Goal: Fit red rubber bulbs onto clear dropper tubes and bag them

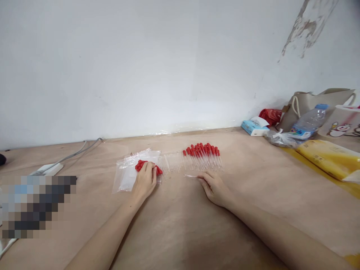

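My left hand (147, 177) rests on a small pile of red rubber dropper bulbs (140, 164), its fingers curled down and closed among them; what lies under the fingertips is hidden. The pile sits on clear plastic zip bags (123, 176). Between thumb and fingers, my right hand (213, 187) holds a clear glass dropper tube (190, 176), its bare end pointing left. Bare clear tubes (170, 162) lie side by side between the hands. Beyond my right hand is a heap of droppers with red bulbs (203, 150), bulbs facing the wall.
Brown paper (168, 225) covers the table up to a white wall. At right are a blue tissue pack (254, 126), a water bottle (311, 120), a grey bag (303, 99) and a yellow pack (329, 157). A cable (75, 153) and a blurred-out object (39, 206) lie left.
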Demonstrator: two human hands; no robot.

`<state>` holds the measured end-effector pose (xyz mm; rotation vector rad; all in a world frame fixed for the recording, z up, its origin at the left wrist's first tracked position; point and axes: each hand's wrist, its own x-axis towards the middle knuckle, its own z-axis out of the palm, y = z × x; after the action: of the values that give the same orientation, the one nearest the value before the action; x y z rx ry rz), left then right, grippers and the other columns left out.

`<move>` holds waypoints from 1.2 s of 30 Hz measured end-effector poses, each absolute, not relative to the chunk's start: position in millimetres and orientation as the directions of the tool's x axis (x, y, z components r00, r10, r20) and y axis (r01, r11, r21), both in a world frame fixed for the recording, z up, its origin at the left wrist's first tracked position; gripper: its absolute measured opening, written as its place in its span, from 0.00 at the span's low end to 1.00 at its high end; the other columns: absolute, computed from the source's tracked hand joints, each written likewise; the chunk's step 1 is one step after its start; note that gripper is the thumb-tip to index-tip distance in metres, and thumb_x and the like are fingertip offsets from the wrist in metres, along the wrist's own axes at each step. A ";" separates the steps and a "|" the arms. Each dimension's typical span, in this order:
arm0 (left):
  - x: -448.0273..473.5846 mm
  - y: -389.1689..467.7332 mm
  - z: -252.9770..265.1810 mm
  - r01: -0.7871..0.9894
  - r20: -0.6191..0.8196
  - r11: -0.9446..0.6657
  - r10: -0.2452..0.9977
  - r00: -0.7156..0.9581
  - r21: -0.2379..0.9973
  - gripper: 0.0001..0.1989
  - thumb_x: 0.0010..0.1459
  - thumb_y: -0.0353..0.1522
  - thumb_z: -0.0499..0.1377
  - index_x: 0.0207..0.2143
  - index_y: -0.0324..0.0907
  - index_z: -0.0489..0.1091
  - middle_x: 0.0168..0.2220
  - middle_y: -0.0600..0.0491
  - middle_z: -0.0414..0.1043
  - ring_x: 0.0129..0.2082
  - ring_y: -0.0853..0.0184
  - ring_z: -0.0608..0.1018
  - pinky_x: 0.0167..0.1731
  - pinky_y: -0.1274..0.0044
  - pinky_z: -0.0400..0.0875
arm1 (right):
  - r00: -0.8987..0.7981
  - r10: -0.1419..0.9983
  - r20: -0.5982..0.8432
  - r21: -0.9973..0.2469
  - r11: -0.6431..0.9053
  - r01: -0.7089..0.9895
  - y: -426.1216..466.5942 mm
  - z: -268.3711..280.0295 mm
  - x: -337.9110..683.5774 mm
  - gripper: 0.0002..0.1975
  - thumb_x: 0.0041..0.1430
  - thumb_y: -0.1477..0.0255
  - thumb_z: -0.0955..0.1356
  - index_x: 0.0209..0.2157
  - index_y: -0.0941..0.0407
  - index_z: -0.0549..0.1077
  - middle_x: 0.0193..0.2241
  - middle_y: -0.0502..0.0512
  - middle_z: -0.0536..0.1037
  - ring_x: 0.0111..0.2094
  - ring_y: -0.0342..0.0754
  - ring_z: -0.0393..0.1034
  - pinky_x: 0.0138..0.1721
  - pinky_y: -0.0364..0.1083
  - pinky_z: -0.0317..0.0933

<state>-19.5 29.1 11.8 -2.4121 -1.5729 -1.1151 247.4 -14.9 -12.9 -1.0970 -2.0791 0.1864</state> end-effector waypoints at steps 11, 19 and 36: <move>34.3 -6.8 -9.3 0.152 0.272 -0.307 0.939 0.211 0.940 0.11 0.53 0.32 0.53 0.41 0.40 0.63 0.41 0.48 0.71 0.42 0.65 0.74 0.42 0.70 0.70 | -0.257 0.822 0.509 -0.578 0.547 0.606 -23.7 -9.1 243.6 0.09 0.59 0.70 0.59 0.34 0.55 0.69 0.26 0.51 0.71 0.28 0.44 0.64 0.32 0.43 0.58; 33.1 -8.9 -9.1 0.048 0.250 -0.271 0.931 0.265 0.961 0.12 0.53 0.32 0.53 0.41 0.40 0.63 0.42 0.48 0.68 0.44 0.65 0.72 0.44 0.68 0.70 | -0.373 0.793 0.481 -0.512 0.599 0.615 -25.4 -7.3 240.6 0.08 0.58 0.72 0.59 0.31 0.55 0.69 0.25 0.50 0.71 0.29 0.44 0.64 0.35 0.45 0.56; 27.3 -12.0 -13.4 0.378 0.417 -0.494 0.868 0.269 0.783 0.08 0.53 0.34 0.58 0.34 0.41 0.72 0.32 0.51 0.72 0.33 0.68 0.73 0.34 0.76 0.69 | -0.418 0.778 0.469 -0.525 0.626 0.576 -28.8 -2.2 240.9 0.10 0.59 0.70 0.59 0.31 0.55 0.70 0.22 0.49 0.71 0.26 0.42 0.62 0.34 0.44 0.55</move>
<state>27.3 -12.0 -13.4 -2.8822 -1.6149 -1.6890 240.9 -28.8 -2.2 -1.0555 -2.1461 0.3699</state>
